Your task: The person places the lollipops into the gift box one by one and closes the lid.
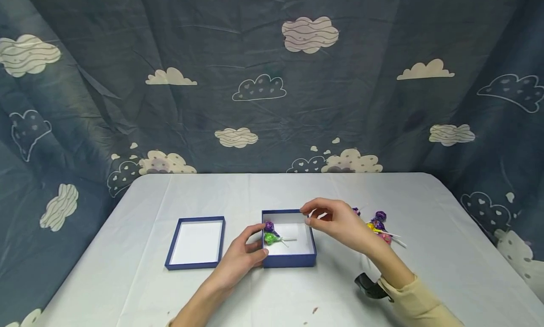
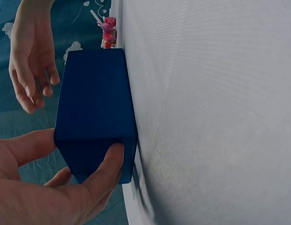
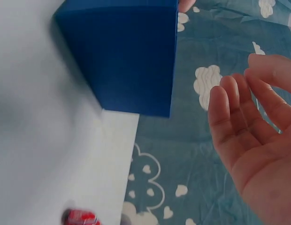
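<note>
A blue box point(image 1: 290, 261) with a white inside stands uncovered on the table. Two wrapped lollipops, a purple one point(image 1: 269, 227) and a green one point(image 1: 270, 238), lie at its left inside with white sticks pointing right. My left hand point(image 1: 241, 256) holds the box's left side, its thumb near the front corner and a finger at the top rim; in the left wrist view, the left hand's fingertips point(image 2: 115, 152) press the blue wall. Over the box's right back corner hovers my right hand point(image 1: 335, 223), fingers loosely bent; nothing shows in it in the right wrist view.
Left of the box lies a blue-rimmed lid point(image 1: 195, 242), white inside up. Several wrapped lollipops point(image 1: 380, 217), purple, yellow and pink, are heaped right of the box, partly behind the right hand. A cloud-patterned curtain point(image 1: 255, 48) hangs behind the white table point(image 1: 140, 279).
</note>
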`<state>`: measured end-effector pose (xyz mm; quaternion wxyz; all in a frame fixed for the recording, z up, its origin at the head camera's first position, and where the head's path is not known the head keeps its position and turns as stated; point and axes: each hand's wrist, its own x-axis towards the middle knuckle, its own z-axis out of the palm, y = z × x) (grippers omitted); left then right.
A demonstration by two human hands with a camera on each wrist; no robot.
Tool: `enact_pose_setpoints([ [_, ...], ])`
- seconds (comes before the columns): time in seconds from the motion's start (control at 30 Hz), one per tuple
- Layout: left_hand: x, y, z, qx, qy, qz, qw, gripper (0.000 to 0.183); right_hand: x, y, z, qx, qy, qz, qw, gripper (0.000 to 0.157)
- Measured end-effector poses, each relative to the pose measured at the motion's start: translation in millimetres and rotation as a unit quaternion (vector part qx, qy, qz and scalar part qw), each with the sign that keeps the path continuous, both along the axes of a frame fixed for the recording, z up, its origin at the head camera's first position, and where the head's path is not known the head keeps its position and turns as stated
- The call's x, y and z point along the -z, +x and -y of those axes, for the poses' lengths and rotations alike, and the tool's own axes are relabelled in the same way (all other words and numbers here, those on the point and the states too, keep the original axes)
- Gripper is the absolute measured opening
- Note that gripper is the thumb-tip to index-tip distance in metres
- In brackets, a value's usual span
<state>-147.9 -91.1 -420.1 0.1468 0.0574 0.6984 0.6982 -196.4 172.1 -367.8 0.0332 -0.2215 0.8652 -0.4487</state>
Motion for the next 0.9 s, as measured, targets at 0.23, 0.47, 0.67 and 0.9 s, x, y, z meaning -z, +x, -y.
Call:
enact_pose_setpoints([
  [0.23,1.8,-1.2,0,0.000,0.001,0.001,1.0000,0.061,1.7,8.4,-19,0.008,0.014,-0.005,1.000,0.018],
  [0.47,2.9,-1.4,1,0.000,0.004,0.002,1.0000,0.062,4.4,15.3,-35,0.032,0.063,-0.012,0.997,0.018],
  [0.67,2.4,-0.7,2,0.000,0.006,0.001,1.0000,0.061,7.3,20.2,-51,0.057,0.071,-0.031,0.995,0.017],
  [0.9,2.2,-1.5,2,0.001,0.003,0.000,1.0000,0.060,15.4,26.0,-69,0.108,0.070,-0.024,0.991,0.016],
])
